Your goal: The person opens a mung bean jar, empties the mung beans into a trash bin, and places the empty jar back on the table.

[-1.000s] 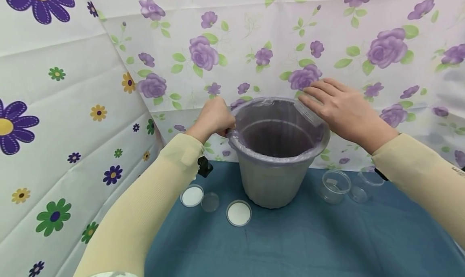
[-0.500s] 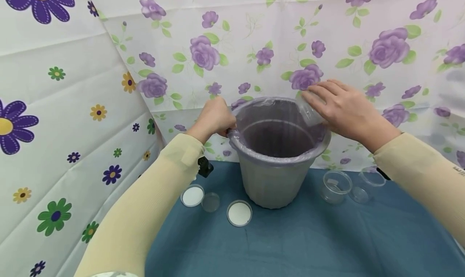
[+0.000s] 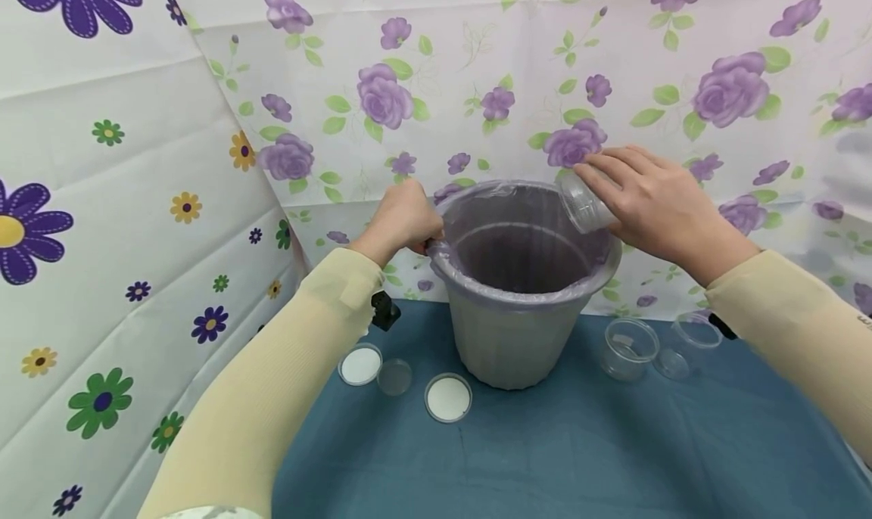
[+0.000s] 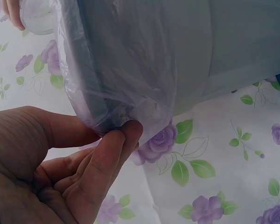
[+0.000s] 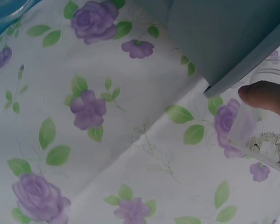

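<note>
A grey trash bin [image 3: 514,345] stands on the blue cloth, its rim covered by a thin, purplish plastic liner [image 4: 144,70]. My left hand [image 3: 403,220] grips the lined rim on the left side; in the left wrist view the thumb and fingers pinch it from both sides. At the bin's right rim, my right hand [image 3: 650,197] holds a small clear plastic container [image 3: 584,205] tilted on its side, overlapping the bin's mouth in the head view. Flaky whitish-grey residue [image 5: 270,144] shows in it in the right wrist view. The bin's inside looks dark.
Left of the bin lie two round dishes with white discs [image 3: 360,366] [image 3: 448,399] and a clear lid [image 3: 394,377]. On the right stand clear plastic tubs [image 3: 630,349] by another clear lid [image 3: 674,364]. Flowered sheets [image 3: 477,65] hang close behind and at the left.
The container in my right hand has turned, showing more of its round body, and the hand has shifted slightly right. My left hand stays at the bin's rim.
</note>
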The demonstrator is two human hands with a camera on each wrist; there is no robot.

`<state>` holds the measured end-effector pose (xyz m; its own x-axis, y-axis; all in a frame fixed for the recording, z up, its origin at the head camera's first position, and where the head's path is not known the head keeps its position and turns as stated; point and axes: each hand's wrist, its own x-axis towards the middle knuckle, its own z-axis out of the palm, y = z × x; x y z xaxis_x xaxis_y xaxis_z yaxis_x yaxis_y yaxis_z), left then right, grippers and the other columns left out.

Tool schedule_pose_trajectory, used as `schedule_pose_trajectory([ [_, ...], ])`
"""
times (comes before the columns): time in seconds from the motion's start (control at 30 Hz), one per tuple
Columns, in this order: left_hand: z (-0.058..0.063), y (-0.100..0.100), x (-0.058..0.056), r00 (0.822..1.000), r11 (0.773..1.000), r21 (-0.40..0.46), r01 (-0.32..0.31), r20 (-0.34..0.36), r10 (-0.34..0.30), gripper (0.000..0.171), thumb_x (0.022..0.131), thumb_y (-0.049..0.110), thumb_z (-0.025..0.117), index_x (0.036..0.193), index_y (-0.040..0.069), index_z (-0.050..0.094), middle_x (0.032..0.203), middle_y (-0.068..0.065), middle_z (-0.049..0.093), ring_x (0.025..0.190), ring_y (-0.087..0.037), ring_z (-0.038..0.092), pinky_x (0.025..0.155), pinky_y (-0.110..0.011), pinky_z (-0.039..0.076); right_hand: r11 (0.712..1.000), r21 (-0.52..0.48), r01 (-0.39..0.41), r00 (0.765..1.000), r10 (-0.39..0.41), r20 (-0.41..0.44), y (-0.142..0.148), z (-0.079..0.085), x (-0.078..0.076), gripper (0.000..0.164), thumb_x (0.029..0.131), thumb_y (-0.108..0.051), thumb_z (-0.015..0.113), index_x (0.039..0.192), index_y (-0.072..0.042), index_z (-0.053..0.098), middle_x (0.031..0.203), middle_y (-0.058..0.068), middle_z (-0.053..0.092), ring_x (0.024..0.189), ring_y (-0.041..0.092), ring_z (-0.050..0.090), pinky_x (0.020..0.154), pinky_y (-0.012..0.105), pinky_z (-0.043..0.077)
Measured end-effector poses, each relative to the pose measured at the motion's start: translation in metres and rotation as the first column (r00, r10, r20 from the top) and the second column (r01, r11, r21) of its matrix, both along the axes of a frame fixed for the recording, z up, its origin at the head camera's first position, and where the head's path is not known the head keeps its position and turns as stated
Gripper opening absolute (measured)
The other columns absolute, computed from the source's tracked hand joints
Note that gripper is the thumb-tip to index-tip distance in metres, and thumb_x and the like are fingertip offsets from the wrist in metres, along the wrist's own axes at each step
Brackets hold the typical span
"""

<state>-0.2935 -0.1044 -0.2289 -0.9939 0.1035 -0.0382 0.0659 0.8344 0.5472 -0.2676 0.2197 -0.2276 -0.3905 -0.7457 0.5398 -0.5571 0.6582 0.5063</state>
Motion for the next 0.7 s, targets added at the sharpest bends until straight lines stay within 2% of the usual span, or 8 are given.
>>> schedule_pose_trajectory([
  [0.17,0.0,-0.001,0.001,1.0,1.0,-0.001,0.002,0.002,-0.002,0.023,0.073,0.005,0.06,0.054,0.013,0.051,0.059,-0.012,0.066,0.048,-0.021,0.066,0.043,-0.026,0.05,0.993,-0.113,0.013,0.999,-0.007,0.054,0.009,-0.005,0.005,0.1,0.049,-0.017,0.092,0.137,-0.007,0.046,0.128,0.017,0.056,0.118,0.035,0.051,0.087,0.053,0.049],
  [0.3,0.001,0.001,0.001,1.0,1.0,0.009,0.002,0.008,-0.002,0.024,0.074,0.005,0.061,0.054,0.013,0.051,0.058,-0.012,0.064,0.052,-0.023,0.068,0.043,-0.026,0.05,0.967,-0.248,0.063,0.994,-0.039,0.102,0.018,-0.009,0.013,0.102,0.049,-0.024,0.092,0.139,-0.014,0.045,0.131,0.013,0.055,0.118,0.034,0.053,0.082,0.055,0.05],
  [0.43,0.0,0.001,0.001,1.0,1.0,0.028,-0.011,0.016,0.011,0.026,0.074,0.003,0.062,0.053,0.014,0.048,0.056,-0.011,0.062,0.053,-0.025,0.068,0.042,-0.026,0.049,0.917,-0.381,0.116,0.987,-0.064,0.145,0.024,-0.014,0.022,0.103,0.048,-0.03,0.092,0.139,-0.019,0.045,0.133,0.009,0.054,0.119,0.032,0.053,0.085,0.057,0.048],
  [0.57,0.0,0.001,0.001,1.0,0.999,0.032,-0.021,0.02,0.021,0.027,0.073,0.003,0.061,0.053,0.014,0.048,0.056,-0.011,0.062,0.049,-0.022,0.066,0.04,-0.025,0.048,0.863,-0.491,0.12,0.989,-0.059,0.138,0.027,-0.02,0.032,0.103,0.047,-0.035,0.092,0.138,-0.02,0.047,0.132,0.01,0.056,0.117,0.032,0.054,0.089,0.056,0.047],
  [0.7,-0.001,0.0,-0.001,0.999,0.999,0.029,-0.026,0.022,0.025,0.025,0.071,0.003,0.061,0.053,0.014,0.048,0.057,-0.012,0.064,0.05,-0.023,0.066,0.04,-0.025,0.046,0.792,-0.599,0.118,0.991,-0.054,0.125,0.03,-0.029,0.04,0.103,0.043,-0.037,0.092,0.135,-0.02,0.051,0.125,0.01,0.061,0.108,0.035,0.057,0.083,0.056,0.047],
])
